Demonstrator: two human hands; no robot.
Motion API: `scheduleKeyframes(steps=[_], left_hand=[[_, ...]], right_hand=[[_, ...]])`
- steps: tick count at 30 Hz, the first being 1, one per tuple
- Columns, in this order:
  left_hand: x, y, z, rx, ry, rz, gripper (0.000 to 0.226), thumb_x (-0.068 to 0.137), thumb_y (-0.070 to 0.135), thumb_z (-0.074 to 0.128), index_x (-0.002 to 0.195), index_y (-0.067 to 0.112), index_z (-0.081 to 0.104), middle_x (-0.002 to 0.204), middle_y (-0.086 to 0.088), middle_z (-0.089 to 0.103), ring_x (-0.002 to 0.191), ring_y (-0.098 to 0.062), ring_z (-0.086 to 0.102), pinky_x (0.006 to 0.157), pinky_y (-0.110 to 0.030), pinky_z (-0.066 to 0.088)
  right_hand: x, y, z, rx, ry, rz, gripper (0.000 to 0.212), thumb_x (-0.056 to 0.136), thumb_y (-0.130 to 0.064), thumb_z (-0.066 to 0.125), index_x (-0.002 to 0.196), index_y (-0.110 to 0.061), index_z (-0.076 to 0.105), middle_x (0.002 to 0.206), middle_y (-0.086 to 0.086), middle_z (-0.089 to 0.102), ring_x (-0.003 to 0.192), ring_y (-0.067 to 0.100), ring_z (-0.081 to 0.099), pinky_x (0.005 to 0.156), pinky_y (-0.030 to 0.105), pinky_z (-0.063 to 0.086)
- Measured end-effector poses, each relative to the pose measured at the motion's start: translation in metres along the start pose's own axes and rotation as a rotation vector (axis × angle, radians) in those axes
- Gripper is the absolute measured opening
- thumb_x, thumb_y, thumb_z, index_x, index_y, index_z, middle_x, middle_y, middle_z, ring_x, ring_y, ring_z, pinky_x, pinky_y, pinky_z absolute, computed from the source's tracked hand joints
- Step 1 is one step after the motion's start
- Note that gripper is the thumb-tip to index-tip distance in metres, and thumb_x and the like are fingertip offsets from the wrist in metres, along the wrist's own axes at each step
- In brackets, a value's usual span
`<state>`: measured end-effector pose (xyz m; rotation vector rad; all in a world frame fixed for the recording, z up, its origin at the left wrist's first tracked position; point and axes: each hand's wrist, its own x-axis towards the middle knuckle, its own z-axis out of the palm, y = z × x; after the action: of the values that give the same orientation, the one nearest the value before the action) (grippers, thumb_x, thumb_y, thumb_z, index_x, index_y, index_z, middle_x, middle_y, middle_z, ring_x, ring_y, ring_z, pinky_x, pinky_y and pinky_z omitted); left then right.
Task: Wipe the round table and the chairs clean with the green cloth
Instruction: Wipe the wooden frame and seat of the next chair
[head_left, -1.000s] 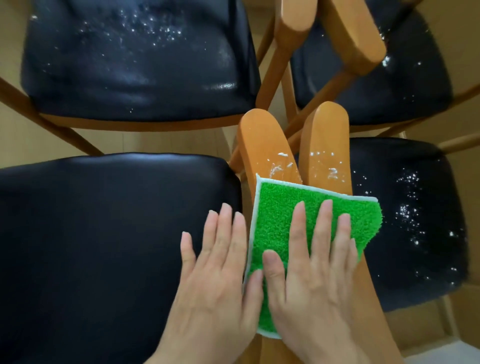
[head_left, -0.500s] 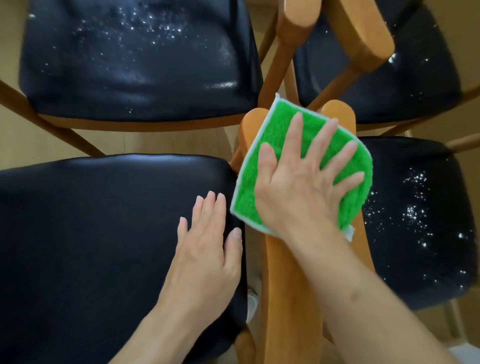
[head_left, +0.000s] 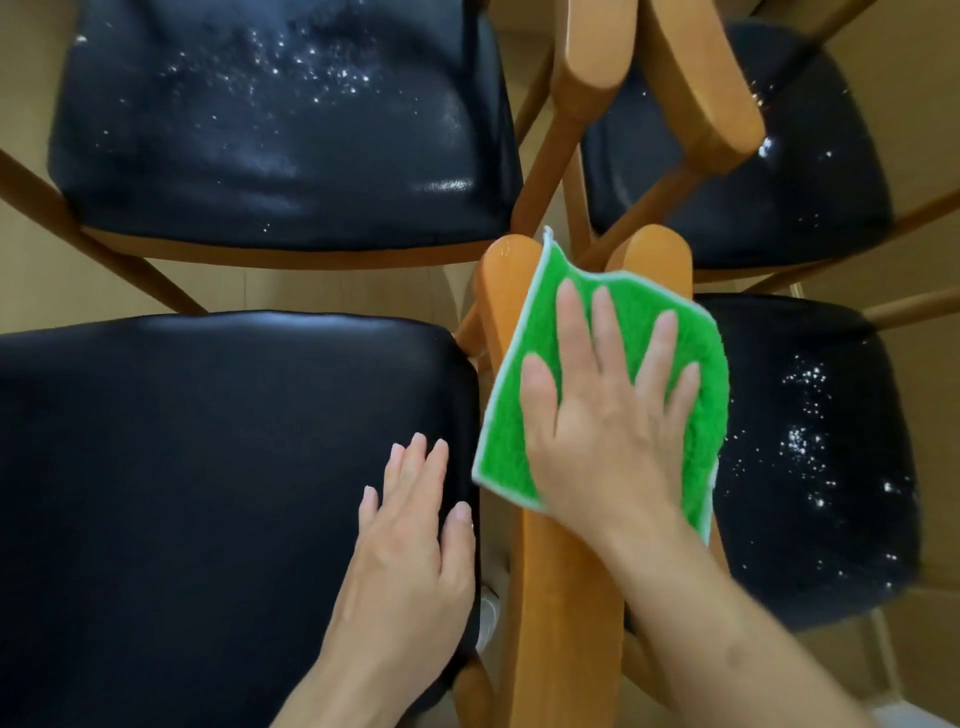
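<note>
- Right hand (head_left: 605, 415), fingers spread flat, is pressing green terry cloth w/ white edging (head_left: 524, 415) onto two orange-brown wooden armrests (head_left: 561, 597); cloth is lying under fingers.
- Left hand (head_left: 410, 545), fingers together, is resting flat on near-left black leather seat (head_left: 208, 493).

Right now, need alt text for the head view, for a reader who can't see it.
A right hand presses a green cloth flat across two wooden armrests between black chair seats, while the left hand rests open on the clean near-left seat. The other three seats are speckled with white crumbs.
</note>
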<state>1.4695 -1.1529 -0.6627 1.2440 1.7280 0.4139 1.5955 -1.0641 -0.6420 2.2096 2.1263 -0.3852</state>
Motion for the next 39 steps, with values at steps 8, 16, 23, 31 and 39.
scheduleKeyframes(steps=[8, 16, 23, 31, 39], left_hand=[[0.012, -0.007, -0.006, -0.049, 0.018, -0.02, 0.055, 0.097, 0.034, 0.034, 0.15, 0.035, 0.018, 0.144, 0.036, 0.003, 0.125, 0.031, -0.013, 0.1, 0.003, -0.01], [0.016, -0.004, -0.007, -0.13, 0.057, -0.053, 0.052, 0.099, 0.025, 0.04, 0.149, 0.031, 0.028, 0.144, 0.032, 0.016, 0.121, 0.036, -0.004, 0.118, -0.022, 0.008], [0.03, 0.044, -0.021, -0.23, 0.215, 0.13, 0.049, 0.1, 0.021, 0.042, 0.147, 0.03, 0.033, 0.144, 0.029, 0.023, 0.137, 0.004, 0.03, 0.114, -0.024, 0.029], [0.056, 0.079, -0.018, -0.299, 0.198, 0.297, 0.055, 0.094, 0.033, 0.037, 0.148, 0.026, 0.035, 0.155, 0.015, 0.026, 0.133, 0.018, 0.021, 0.1, 0.003, 0.02], [0.049, 0.07, 0.0, -0.335, 0.18, 0.229, 0.062, 0.094, 0.041, 0.034, 0.153, 0.034, 0.013, 0.157, 0.016, 0.02, 0.14, 0.003, 0.024, 0.111, -0.014, 0.027]], right_hand=[[-0.065, 0.007, 0.005, -0.097, -0.117, -0.026, 0.066, 0.091, -0.052, 0.028, 0.152, -0.029, 0.017, 0.159, 0.007, 0.019, 0.138, 0.052, 0.022, 0.102, 0.073, 0.023], [0.079, -0.017, -0.011, 0.058, 0.001, -0.013, 0.057, 0.095, -0.052, 0.011, 0.147, -0.035, 0.026, 0.156, -0.001, 0.029, 0.146, 0.04, -0.004, 0.109, 0.067, -0.01], [0.086, -0.023, -0.013, 0.066, 0.077, -0.062, 0.044, 0.099, -0.046, 0.013, 0.099, -0.025, 0.05, 0.074, 0.0, 0.062, 0.097, 0.03, 0.062, 0.115, 0.056, -0.002], [-0.034, 0.006, 0.002, -0.059, -0.062, -0.136, 0.066, 0.096, -0.05, 0.021, 0.155, -0.023, 0.007, 0.163, 0.003, 0.006, 0.149, 0.02, 0.008, 0.114, 0.06, 0.01], [-0.028, 0.021, 0.0, 0.086, -0.024, -0.067, 0.06, 0.095, -0.055, 0.015, 0.152, -0.041, 0.0, 0.158, -0.017, -0.01, 0.147, 0.014, -0.009, 0.112, 0.063, 0.003]])
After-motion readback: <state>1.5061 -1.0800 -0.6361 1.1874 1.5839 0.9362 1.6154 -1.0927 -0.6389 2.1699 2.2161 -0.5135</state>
